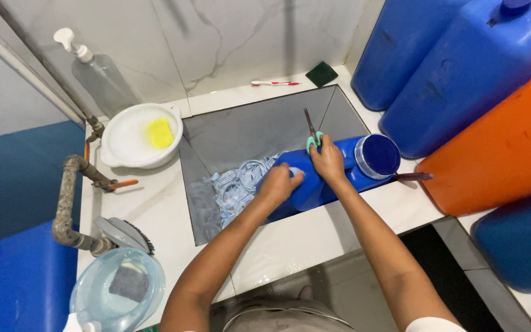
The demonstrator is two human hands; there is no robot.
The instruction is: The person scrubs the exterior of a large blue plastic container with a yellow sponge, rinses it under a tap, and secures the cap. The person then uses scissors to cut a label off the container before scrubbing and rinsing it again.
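A blue plastic jug (345, 163) lies on its side across the right edge of a grey sink (259, 129), its round blue cap end (377, 155) pointing right. My left hand (279, 183) presses on the jug's near side. My right hand (328, 161) grips scissors with green handles (312, 132), blades pointing up and away over the jug. Pale blue plastic strips (238, 184) lie piled in the sink beside the jug.
A white bowl with a yellow sponge (141, 135) sits left of the sink, near a metal tap pipe (69, 197). A clear bowl and a brush (118, 283) are at the lower left. Large blue and orange containers (480, 98) crowd the right. A toothbrush (275, 83) lies behind.
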